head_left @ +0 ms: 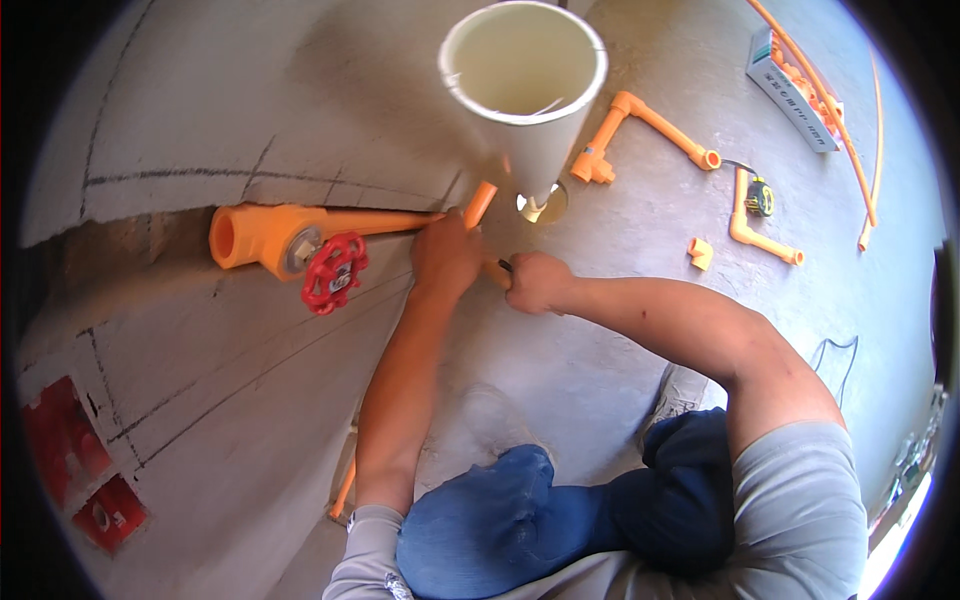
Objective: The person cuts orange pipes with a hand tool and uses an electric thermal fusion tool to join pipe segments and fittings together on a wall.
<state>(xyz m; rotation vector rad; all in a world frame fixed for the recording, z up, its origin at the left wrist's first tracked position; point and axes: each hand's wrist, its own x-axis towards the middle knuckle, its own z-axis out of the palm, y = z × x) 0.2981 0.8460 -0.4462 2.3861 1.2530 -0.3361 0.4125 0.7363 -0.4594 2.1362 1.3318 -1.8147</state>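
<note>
At the wall's base, my left hand [447, 252] is closed around orange pipe, its fingers partly hidden. A short orange pipe end [482, 203] sticks up beyond that hand. To its left, a long orange pipe [375, 221] runs along a groove in the wall to a thick orange valve body [262, 238] with a red handwheel [335, 273]. Just right of it, my right hand [538, 283] is closed in a fist. Something orange with a dark edge shows at its knuckles; what it grips is mostly hidden.
A wide white upright pipe [545, 150] stands close beyond my hands. Joined orange pipes [640, 108], an orange elbow [700, 253], a yellow-black tape measure [760, 197] and a box of fittings [785, 105] lie on the floor. Red wall boxes [110, 512] sit at lower left.
</note>
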